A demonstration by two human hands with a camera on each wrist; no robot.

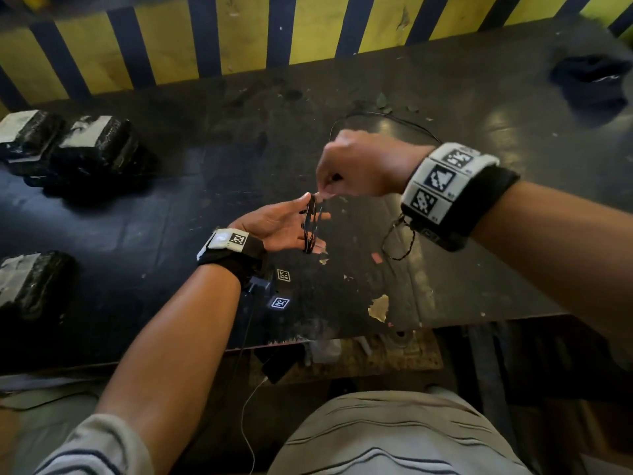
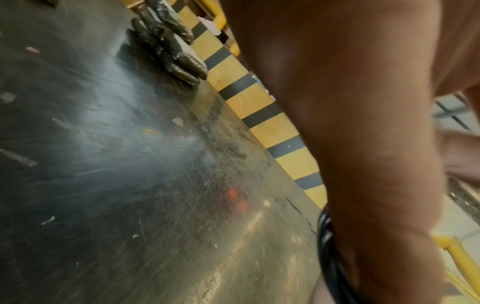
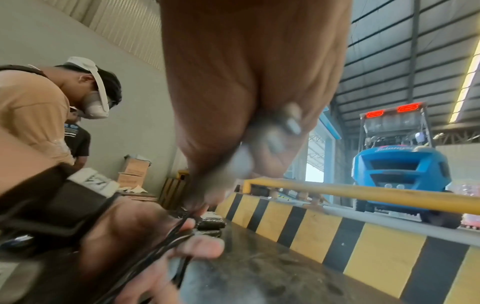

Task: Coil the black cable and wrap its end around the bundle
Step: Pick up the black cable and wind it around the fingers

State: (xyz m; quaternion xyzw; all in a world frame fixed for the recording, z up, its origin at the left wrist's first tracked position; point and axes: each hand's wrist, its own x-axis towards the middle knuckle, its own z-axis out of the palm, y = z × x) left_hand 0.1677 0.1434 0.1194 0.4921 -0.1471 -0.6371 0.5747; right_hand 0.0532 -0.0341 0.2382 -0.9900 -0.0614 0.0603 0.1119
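The thin black cable is wound in several loops around the straight fingers of my left hand, which is held palm up above the dark table. My right hand hovers just above the left fingertips and pinches the cable strand there. The loose remainder of the cable trails in an arc on the table behind the right hand. In the right wrist view the loops cross the left fingers. The left wrist view shows the coil beneath the hand.
Black wrapped packages lie at the table's left, one more nearer me. A dark cloth sits back right. A yellow-and-black striped barrier runs behind the table. Another person and a blue forklift stand beyond.
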